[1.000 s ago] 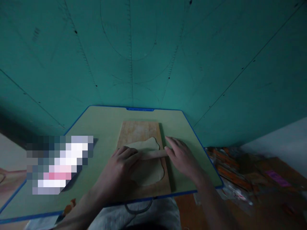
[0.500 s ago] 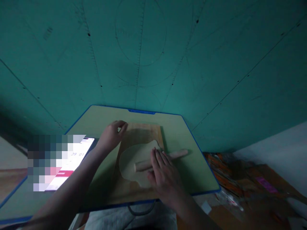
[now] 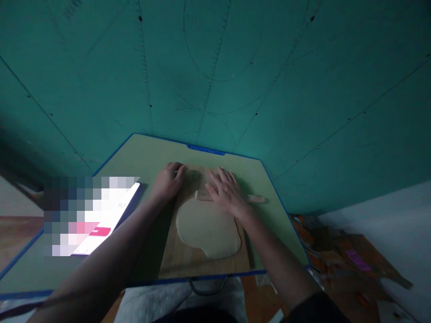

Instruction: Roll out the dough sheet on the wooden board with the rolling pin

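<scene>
A flattened sheet of pale dough [image 3: 208,231] lies on a wooden cutting board [image 3: 183,262]. Across the far edge of the dough rests a thin wooden rolling pin [image 3: 257,198], its right end sticking out past the board. My right hand [image 3: 227,190] lies flat over the middle of the pin, fingers stretched and spread, hiding that part of it. At the board's far left corner, my left hand [image 3: 171,179] is closed with bent fingers against the edge; its fingertips are partly hidden.
Under the board is a pale folding table [image 3: 151,150] with a blue rim. A lit phone [image 3: 111,220], partly pixelated, stands to the left of my left forearm. A green wall [image 3: 215,89] rises behind the table. Flattened cardboard [image 3: 373,251] lies on the floor at right.
My right hand and the rolling pin have moved away from me, from the middle of the dough to its far edge. My left hand stays at the board's corner. The camera view has shifted slightly.
</scene>
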Tool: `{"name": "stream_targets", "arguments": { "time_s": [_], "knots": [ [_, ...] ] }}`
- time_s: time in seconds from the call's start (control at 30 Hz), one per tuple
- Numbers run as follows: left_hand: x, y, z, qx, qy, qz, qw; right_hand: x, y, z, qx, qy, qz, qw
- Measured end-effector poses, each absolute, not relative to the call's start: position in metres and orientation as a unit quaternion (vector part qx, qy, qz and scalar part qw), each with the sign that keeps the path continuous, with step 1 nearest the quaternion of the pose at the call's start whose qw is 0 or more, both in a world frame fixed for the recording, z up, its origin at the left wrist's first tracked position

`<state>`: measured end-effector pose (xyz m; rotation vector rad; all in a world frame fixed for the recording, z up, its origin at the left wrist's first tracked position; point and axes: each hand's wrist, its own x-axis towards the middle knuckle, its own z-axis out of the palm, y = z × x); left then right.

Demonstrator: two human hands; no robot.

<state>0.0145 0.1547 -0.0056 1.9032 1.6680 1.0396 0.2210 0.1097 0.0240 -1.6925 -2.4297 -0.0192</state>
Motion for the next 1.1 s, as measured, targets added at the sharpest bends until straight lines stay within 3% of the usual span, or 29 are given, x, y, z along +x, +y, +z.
{"name": "stream_targets", "arguments": {
  "time_s": [0.3, 0.57, 0.7, 0.87, 1.1],
  "knots": [
    [0.028, 0.155, -0.012, 0.684, 0.61, 0.345, 0.202, 0.247, -0.005, 0.011, -0.489, -0.867, -0.035, 0.084],
    [0.026, 0.153, -0.006, 0.695, 0.624, 0.309, 0.178, 0.244, 0.112, 0.022, -0.544, -0.837, 0.032, 0.044],
    [0.025, 0.151, -0.004, 0.706, 0.62, 0.297, 0.17, 0.241, 0.148, 0.021, -0.579, -0.811, 0.012, 0.089],
    [0.026, 0.151, -0.005, 0.716, 0.612, 0.293, 0.165, 0.244, 0.091, 0.012, -0.522, -0.842, -0.04, 0.126],
    [0.026, 0.153, -0.009, 0.724, 0.608, 0.285, 0.156, 0.252, -0.003, 0.008, -0.488, -0.85, -0.02, 0.196]
  ]
}}
